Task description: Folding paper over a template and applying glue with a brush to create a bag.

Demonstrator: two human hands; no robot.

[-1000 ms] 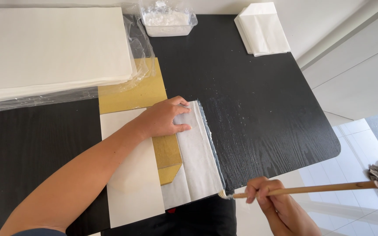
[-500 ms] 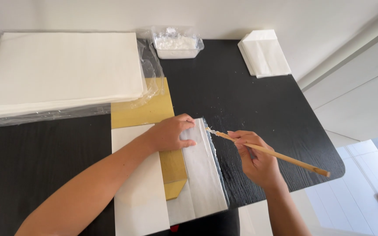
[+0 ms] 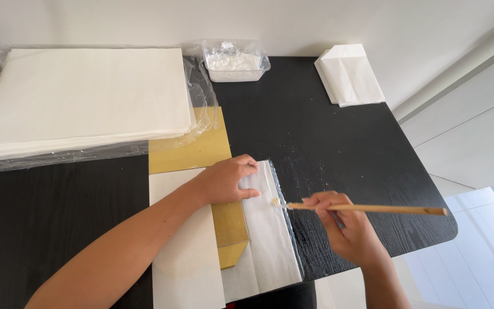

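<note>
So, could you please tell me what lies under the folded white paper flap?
A gold cardboard sheet shows beside the white paper flap; how far it runs underneath is hidden.

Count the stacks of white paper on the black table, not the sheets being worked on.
2. A large stack lies on clear plastic at the far left; a small stack sits at the far right corner. Nothing appears to hide another.

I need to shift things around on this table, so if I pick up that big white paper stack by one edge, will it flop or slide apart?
The paper stack looks like many thin loose sheets, so it would probably sag when lifted by one edge. It lies on loose clear plastic wrap, so pushed, it may slide, sheets fanning out. It is thick, so likely heavy.
</note>
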